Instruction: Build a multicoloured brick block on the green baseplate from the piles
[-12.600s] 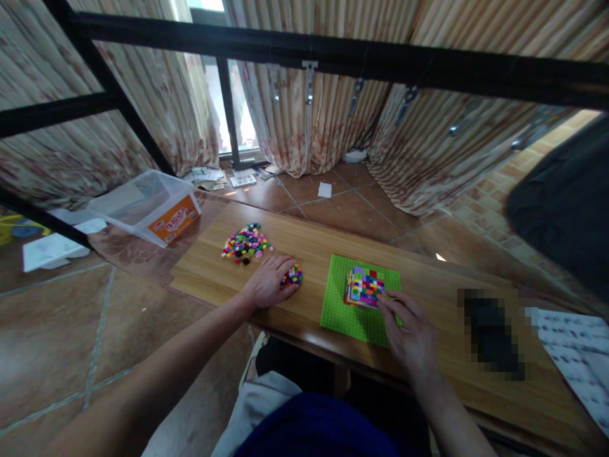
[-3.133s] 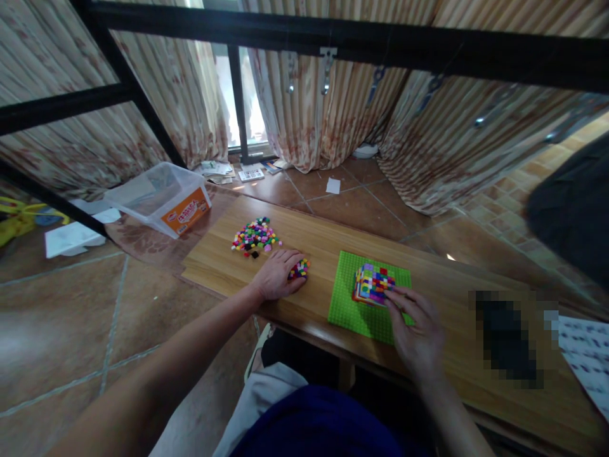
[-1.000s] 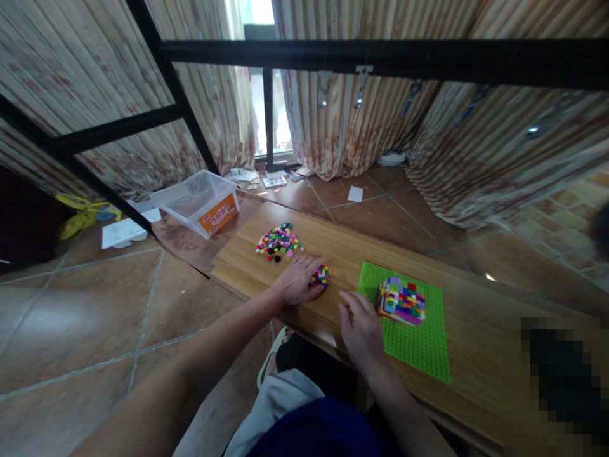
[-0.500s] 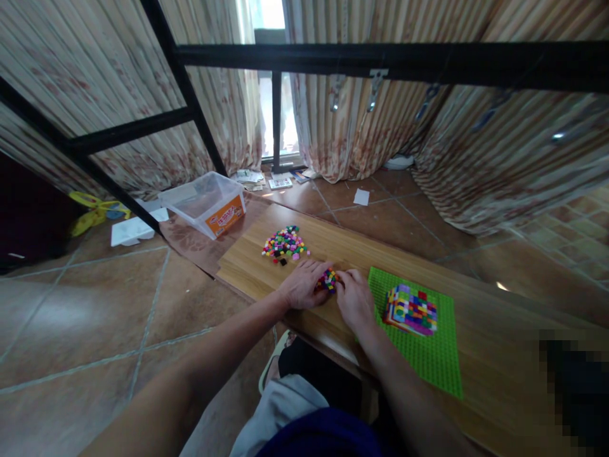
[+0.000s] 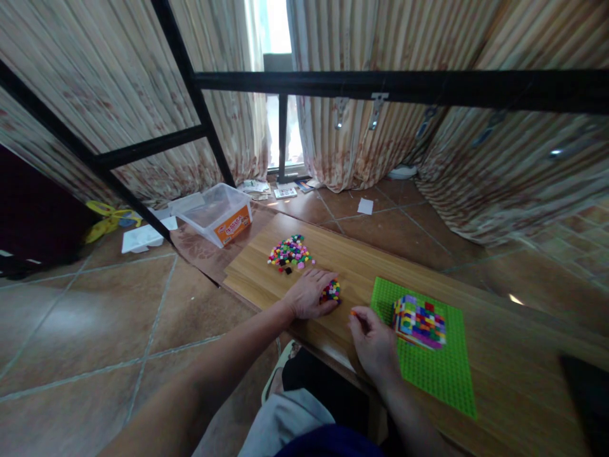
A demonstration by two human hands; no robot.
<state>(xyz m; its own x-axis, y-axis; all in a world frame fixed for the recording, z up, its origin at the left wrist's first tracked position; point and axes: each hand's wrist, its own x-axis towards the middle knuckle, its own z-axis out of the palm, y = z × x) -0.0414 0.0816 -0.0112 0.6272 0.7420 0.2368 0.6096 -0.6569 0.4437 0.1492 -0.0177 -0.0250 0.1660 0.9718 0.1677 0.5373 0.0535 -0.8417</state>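
Observation:
My left hand rests on the wooden table, its fingers and thumb apart and curved around a small heap of colourful toy bricks. Part of that heap is hidden under the hand. To its right, my right hand pinches a small orange brick between thumb and fingertips, just above the table. Beyond my right hand lies a green baseplate, carrying a block-shaped build of many coloured bricks. A larger pile of loose bricks spreads beyond my left hand.
A clear plastic box with an orange label stands on the floor past the table's left end. Black metal bars cross in front of the curtains. A dark object lies at the table's right end.
My right hand has drawn back from the small heap toward me and to the right, now with an orange brick in its fingertips. My left hand stays at the heap. The view has tilted slightly.

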